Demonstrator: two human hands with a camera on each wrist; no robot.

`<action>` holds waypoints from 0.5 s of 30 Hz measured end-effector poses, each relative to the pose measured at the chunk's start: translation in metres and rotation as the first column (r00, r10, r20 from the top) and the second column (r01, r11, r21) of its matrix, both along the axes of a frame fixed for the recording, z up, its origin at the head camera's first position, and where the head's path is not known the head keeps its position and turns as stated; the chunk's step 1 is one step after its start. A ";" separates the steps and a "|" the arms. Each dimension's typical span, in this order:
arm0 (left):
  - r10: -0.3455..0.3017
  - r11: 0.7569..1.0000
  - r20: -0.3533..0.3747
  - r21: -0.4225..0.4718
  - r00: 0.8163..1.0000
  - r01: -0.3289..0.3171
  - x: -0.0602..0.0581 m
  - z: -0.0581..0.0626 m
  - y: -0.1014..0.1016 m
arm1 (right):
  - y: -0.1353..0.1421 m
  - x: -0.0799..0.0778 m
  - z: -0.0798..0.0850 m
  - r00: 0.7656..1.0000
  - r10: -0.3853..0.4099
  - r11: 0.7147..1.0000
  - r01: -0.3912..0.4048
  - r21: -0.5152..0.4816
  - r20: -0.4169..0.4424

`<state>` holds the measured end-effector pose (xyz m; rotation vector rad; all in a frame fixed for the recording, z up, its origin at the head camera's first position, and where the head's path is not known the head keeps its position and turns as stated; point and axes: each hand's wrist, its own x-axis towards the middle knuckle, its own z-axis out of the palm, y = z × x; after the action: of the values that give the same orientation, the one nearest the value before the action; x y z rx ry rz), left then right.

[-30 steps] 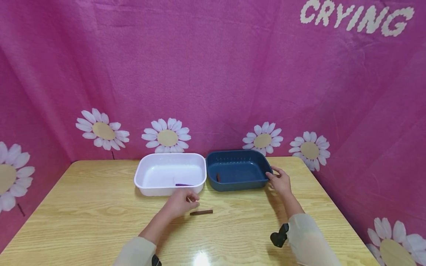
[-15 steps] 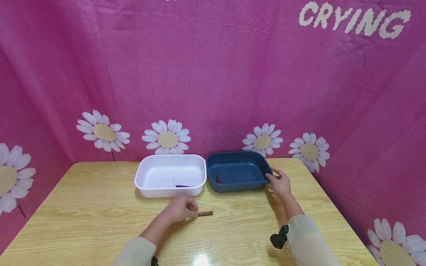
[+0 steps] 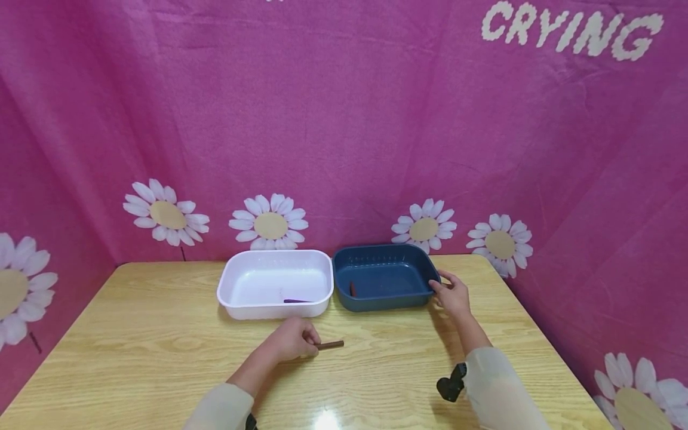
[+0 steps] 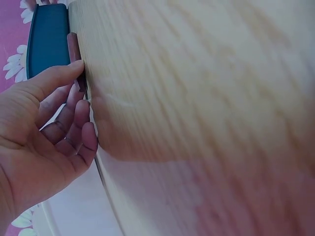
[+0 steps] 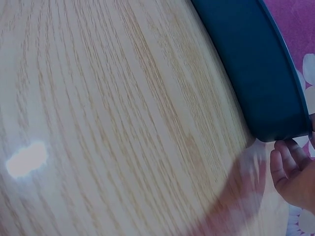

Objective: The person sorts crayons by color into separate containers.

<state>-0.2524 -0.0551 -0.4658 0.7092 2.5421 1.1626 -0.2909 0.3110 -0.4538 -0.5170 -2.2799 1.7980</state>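
My left hand [image 3: 292, 340] pinches one end of a short brown crayon-like stick [image 3: 331, 344] between thumb and index finger, close over the table. In the left wrist view that brown stick [image 4: 74, 46] points away past the thumb, and the other fingers are loosely curled. With its thumb at the rim and its fingers against the outer wall, my right hand [image 3: 451, 295] grips the right end of the dark blue tray [image 3: 395, 303]. Inside this tray lies a reddish-brown stick [image 3: 352, 289]. The white tray [image 3: 252, 312] beside it holds a purple stick [image 3: 297, 301].
Both trays stand side by side at the back of the wooden table [image 3: 398, 382]. Behind them hangs a pink cloth [image 3: 344, 131] printed with daisies and white lettering. A black wrist camera [image 3: 451, 382] is at the right sleeve.
My left hand has moved down onto the left end of the brown stick and taken hold of it. My right hand has stayed on the dark blue tray.
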 end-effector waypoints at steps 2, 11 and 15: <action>0.002 1.000 0.004 -0.002 1.000 -0.002 0.000 0.000 0.000 | 0.000 0.000 0.000 1.000 -0.002 1.000 0.002 -0.002 -0.003; -0.004 1.000 -0.005 0.017 1.000 0.004 -0.001 0.001 0.000 | 0.000 0.000 -0.001 1.000 0.002 1.000 -0.002 0.005 0.002; -0.016 1.000 -0.057 0.024 0.998 0.017 -0.005 0.003 0.000 | 0.000 0.000 0.000 1.000 -0.001 1.000 0.001 0.006 0.008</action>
<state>-0.2576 -0.0549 -0.4623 0.7777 2.5672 1.1864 -0.2904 0.3106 -0.4542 -0.5256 -2.2895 1.7909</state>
